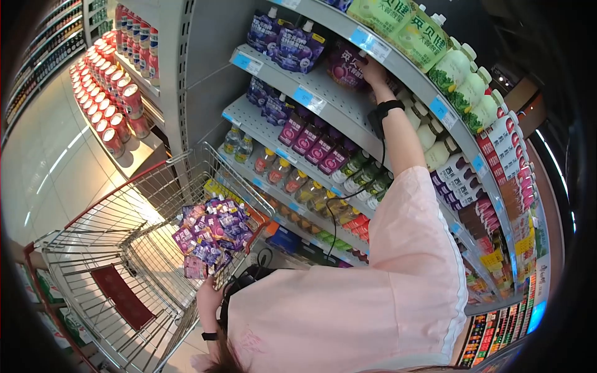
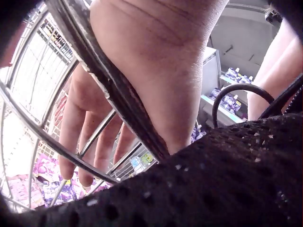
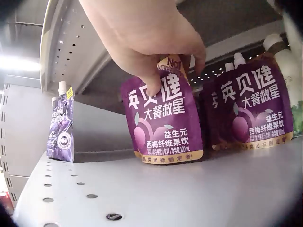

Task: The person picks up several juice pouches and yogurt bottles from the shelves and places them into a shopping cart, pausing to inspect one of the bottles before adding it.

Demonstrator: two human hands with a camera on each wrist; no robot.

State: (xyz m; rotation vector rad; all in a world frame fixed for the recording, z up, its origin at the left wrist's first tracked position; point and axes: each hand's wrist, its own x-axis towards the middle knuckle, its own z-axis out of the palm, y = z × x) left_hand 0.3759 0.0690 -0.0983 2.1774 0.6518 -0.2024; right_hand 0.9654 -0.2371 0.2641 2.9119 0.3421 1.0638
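Note:
My right hand (image 3: 151, 33) pinches the top of a dark purple juice pouch (image 3: 163, 118), thumb in front and fingers behind. The pouch stands upright near the perforated shelf (image 3: 109, 189), its lower edge close over the surface. In the right wrist view, more purple pouches (image 3: 253, 109) of the same kind stand just to the right. Down at the shopping cart, my left hand (image 2: 147, 52) rests over the dark rim (image 2: 111, 82), its fingers hanging fairly straight inside the wire. A pile of purple pouches (image 1: 214, 233) lies in the cart (image 1: 121, 295) near those fingers.
Blueberry-coloured pouches (image 1: 298, 46) stand at the shelf's left end. Above are green pouches (image 1: 404, 31) and white bottles (image 1: 454, 68); cartons (image 1: 308, 137) and bottles fill lower shelves. A cable (image 1: 329, 214) hangs before them. Stacked red-and-white cans (image 1: 112, 133) stand beyond the cart.

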